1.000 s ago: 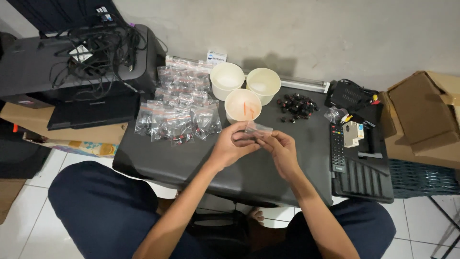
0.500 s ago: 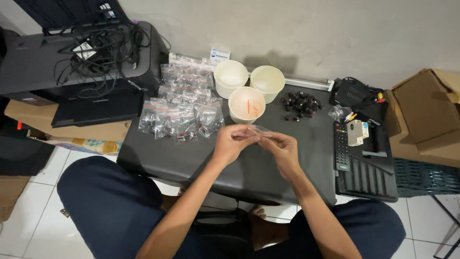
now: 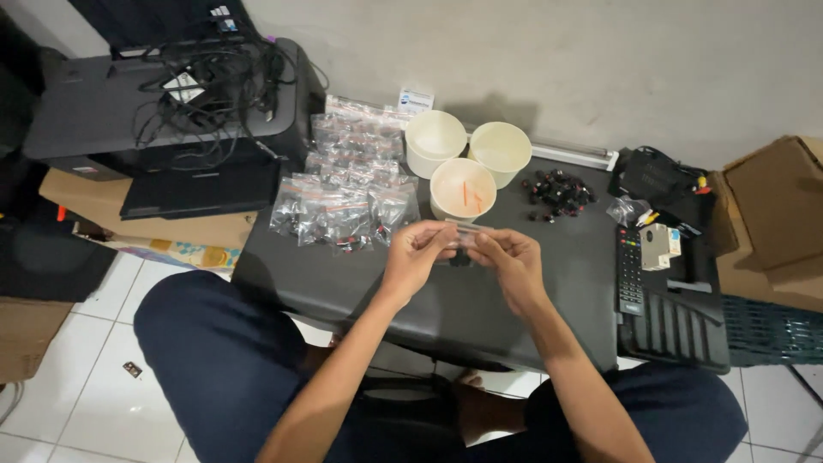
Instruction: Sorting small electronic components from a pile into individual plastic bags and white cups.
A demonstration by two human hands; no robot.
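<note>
- A pile of filled zip bags [image 3: 343, 206] lies done; loose black parts [image 3: 557, 193] remain on the tabletop [image 3: 386, 283].
- Left hand [image 3: 416, 257] and right hand [image 3: 510, 261] both pinch one small clear bag [image 3: 463, 233] (contents unclear).

Black flat surface [image 3: 480, 300] is carrying everything. Pile of small clear zip bags [image 3: 347, 184] is lying far left. Three cream paper cups [image 3: 463, 159] are standing far centre. Heap of small dark parts [image 3: 557, 190] is sitting right of them. Remote control [image 3: 630, 270] is lying at right edge.
</note>
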